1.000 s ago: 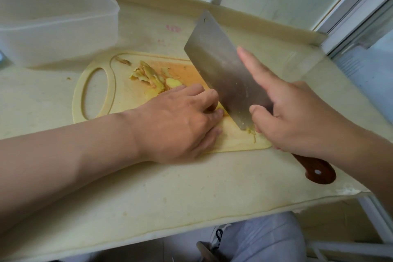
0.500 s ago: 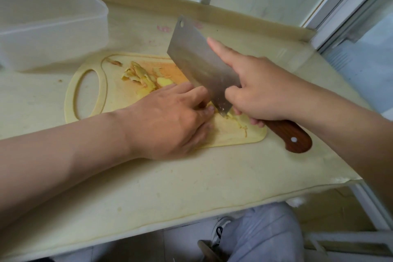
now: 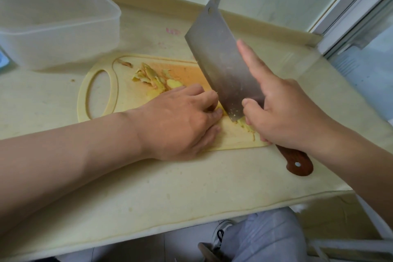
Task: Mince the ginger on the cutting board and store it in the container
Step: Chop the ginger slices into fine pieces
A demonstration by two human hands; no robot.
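The ginger (image 3: 220, 110) is pinned under curled fingers (image 3: 204, 95) of the left hand (image 3: 176, 125), right beside the cleaver (image 3: 223, 70) that's gripped by the right hand (image 3: 285, 117).

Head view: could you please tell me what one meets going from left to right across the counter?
Container → ginger scraps → left hand, holding the ginger piece → cleaver → right hand, gripping the cleaver.

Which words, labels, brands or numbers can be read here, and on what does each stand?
No text can be read.
Faint pink mark on the counter: too blurred to tell whether it is writing.
The knife and the container: no label visible.
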